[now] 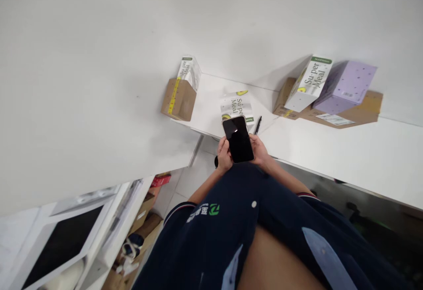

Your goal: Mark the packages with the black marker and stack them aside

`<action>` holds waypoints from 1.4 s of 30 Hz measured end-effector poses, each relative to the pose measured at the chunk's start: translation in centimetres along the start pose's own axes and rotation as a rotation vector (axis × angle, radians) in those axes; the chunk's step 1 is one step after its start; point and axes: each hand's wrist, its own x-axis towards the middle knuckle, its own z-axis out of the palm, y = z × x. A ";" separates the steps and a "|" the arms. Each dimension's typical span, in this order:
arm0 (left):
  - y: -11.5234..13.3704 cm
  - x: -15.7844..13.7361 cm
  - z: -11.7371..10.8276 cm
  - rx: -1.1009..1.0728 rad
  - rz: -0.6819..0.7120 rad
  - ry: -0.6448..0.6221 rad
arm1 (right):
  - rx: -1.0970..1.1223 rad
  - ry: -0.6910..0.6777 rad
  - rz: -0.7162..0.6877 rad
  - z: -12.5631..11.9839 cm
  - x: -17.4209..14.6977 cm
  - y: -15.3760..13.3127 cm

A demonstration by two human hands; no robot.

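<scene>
The person is holding a phone in 2 hands, the left hand curling around its left edge and the right hand bracing its right edge. Holding it well is probably depending on light, even pressure from each side, with fingers resting along the edges and leaving the glass uncovered; a level tilt is likely helping too, since the dark screen is showing a small bright patch that may be glare. A hold from only 1 side would be risking a slip past the worktop's near edge. The phone is lying directly between the hands, touching each, and its near end is sitting just beyond the navy shirt. Its far end is overlapping a white carton in view, though whether they are touching is impossible to tell. A black pen is lying just right of that carton, beyond the right hand.
</scene>
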 end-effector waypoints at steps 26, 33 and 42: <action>-1.4 0.9 -0.8 0.201 0.098 -0.155 | -0.155 0.076 -0.017 -0.7 -1.4 -0.6; -0.7 2.4 -2.0 0.697 0.598 -0.182 | -0.319 0.407 -0.360 -8.6 -6.1 -3.6; 0.4 6.1 -0.1 1.521 0.876 -0.217 | -1.369 1.562 -0.043 -19.3 -8.3 -6.4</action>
